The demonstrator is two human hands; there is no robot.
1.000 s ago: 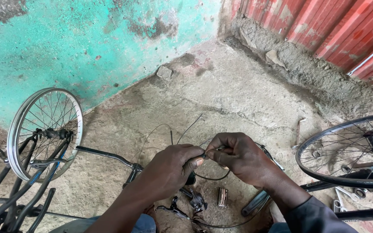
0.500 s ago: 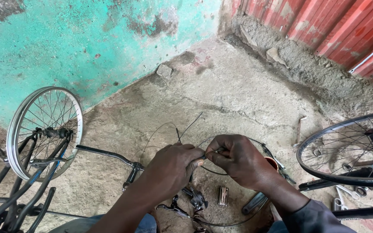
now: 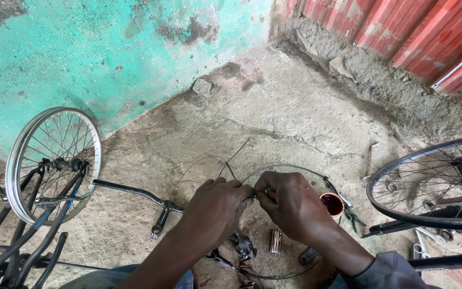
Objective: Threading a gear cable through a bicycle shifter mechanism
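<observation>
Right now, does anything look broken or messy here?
Yes. The teal wall has paint worn off in patches. The silver bicycle wheel stands in an upside-down fork. Spanners and small parts lie scattered on the dirty concrete floor. Both hands, left hand and right hand, pinch a thin looped cable.

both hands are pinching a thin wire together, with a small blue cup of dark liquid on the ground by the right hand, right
Not quite: the small round cup of dark liquid is red, not blue, as the head view shows. The rest holds: the left hand and right hand pinch the thin grey metal wire together above the concrete ground.
</observation>
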